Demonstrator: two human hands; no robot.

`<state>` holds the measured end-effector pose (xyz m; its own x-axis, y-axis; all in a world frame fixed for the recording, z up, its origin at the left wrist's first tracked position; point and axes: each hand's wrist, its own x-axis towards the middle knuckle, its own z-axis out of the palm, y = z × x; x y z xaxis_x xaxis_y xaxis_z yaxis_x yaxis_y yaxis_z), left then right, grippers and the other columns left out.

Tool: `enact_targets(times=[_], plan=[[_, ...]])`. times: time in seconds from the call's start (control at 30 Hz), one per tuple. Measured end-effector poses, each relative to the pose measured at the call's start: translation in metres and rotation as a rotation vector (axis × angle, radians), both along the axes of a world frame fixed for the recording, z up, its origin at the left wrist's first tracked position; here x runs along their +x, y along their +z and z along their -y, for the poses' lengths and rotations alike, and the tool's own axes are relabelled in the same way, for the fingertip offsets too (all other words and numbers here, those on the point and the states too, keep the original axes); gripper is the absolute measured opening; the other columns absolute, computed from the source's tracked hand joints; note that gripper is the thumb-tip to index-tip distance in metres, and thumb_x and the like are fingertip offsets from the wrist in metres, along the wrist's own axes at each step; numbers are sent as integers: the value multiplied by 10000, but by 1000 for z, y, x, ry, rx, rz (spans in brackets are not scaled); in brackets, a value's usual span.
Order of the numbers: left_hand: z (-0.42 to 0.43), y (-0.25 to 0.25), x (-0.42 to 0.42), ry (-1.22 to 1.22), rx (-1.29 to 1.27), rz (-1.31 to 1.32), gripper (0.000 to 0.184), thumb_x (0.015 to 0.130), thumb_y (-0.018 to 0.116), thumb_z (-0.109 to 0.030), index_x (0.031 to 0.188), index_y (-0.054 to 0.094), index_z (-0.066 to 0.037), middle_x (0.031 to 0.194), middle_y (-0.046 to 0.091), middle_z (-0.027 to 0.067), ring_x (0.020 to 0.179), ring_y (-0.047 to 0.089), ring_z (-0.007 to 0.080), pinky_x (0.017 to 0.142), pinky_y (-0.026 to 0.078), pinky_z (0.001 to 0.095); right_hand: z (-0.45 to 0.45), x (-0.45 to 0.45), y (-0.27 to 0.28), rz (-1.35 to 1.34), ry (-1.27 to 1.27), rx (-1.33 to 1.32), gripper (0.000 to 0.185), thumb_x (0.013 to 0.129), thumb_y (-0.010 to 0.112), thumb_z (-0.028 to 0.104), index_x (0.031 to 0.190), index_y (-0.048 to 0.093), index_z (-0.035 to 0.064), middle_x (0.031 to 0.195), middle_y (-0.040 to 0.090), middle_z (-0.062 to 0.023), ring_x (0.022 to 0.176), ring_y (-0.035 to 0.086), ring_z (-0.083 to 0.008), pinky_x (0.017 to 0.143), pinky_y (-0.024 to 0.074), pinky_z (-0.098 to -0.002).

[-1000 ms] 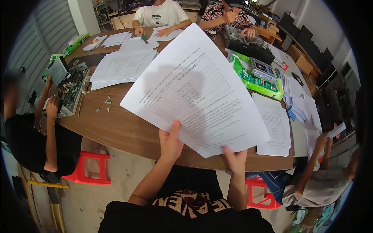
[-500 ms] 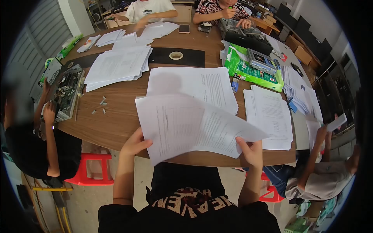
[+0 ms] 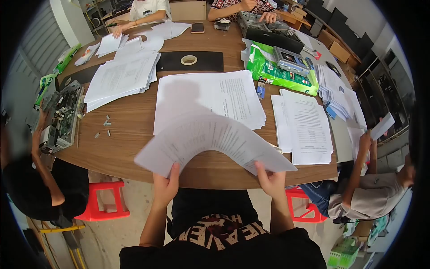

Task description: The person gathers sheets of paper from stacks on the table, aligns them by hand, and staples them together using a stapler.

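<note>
A wood-grain table [image 3: 121, 148] bears a central stack of printed pages [image 3: 210, 96]. Bowed printed paper [image 3: 224, 134] is held up on the person's side of that stack, covering its near edge in this view. A green plastic packet [image 3: 286, 81] lies right of and beyond the stack. The left hand [image 3: 165, 186] grips the paper's left end, thumb uppermost; the right hand [image 3: 272, 181] grips its right end likewise. Beyond the stack lies a tape roll [image 3: 182, 60]; to its left, small pale pieces [image 3: 107, 123].

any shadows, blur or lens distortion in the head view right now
Head view: a rounded shadow falls on the middle paper stack; head view: print on the held sheets is too soft to read; head view: black, rounded corners suggest wide-angle distortion.
</note>
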<state>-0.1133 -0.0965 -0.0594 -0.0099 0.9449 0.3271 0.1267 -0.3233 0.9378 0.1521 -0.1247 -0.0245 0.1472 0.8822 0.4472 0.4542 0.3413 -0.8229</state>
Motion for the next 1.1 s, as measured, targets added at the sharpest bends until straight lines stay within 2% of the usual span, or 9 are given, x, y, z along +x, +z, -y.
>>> enact_targets(times=[0.23,0.47,0.57,0.7,0.8,0.9,1.0,1.03,1.1], plan=[[-2,8,-2,106,102,-156,186,868,492,-48,995,545,77,953,591,130,889,546,194,800,407,293,-5,-2,-2,-357,73,-72,271,790,604,21,1040,539,-60,901,599,-89,815,547,-123,702,441,-250],[0,-5,11,50,55,-95,191,867,486,-38,1003,542,84,974,590,152,912,549,222,805,412,306,-10,-13,-11,-231,40,-12,237,807,581,12,1031,543,-54,915,598,-85,840,549,-146,724,438,-266],[-7,-23,9,118,14,-157,202,869,485,-36,1018,536,92,1016,580,162,944,545,231,821,412,316,-10,-11,-22,-266,52,-203,264,816,576,3,1065,513,-60,985,573,-92,917,527,-141,790,418,-260],[2,-5,11,153,-36,42,228,888,474,-66,1033,519,104,1015,574,142,950,524,205,851,391,312,-3,-12,-13,-297,-96,-42,141,821,576,29,928,582,-63,875,609,-101,820,563,-158,732,443,-274],[-12,-32,8,101,-72,-155,234,895,466,-77,1037,517,102,1013,571,131,945,517,187,852,386,304,-22,-4,-42,-107,-46,-83,176,826,590,89,900,575,-70,745,610,-80,686,556,-140,617,448,-273],[-22,-25,11,98,-29,-128,234,895,473,-85,1034,518,98,1004,575,126,933,517,181,842,388,300,-21,-3,-53,-251,-44,-312,245,818,613,93,984,548,-76,934,596,-101,869,530,-149,770,425,-291],[-21,-29,8,85,-94,-97,235,895,479,-95,1031,520,92,989,581,122,933,512,179,837,387,296,-22,-5,-49,-238,-54,-257,219,818,611,80,962,557,-75,915,602,-99,846,534,-144,754,428,-283],[-20,-27,9,90,-103,-62,234,894,482,-97,1029,522,91,984,583,118,932,512,176,834,389,293,-22,-6,-48,-252,-63,-235,195,826,604,98,917,568,-71,794,594,-80,691,511,-100,600,398,-252],[-18,-21,10,108,-116,-30,233,893,485,-98,1026,525,89,979,585,115,931,513,173,831,390,290,-20,-4,-50,-248,-89,-204,180,825,608,96,887,575,-70,715,599,-50,597,508,-69,504,402,-222]])
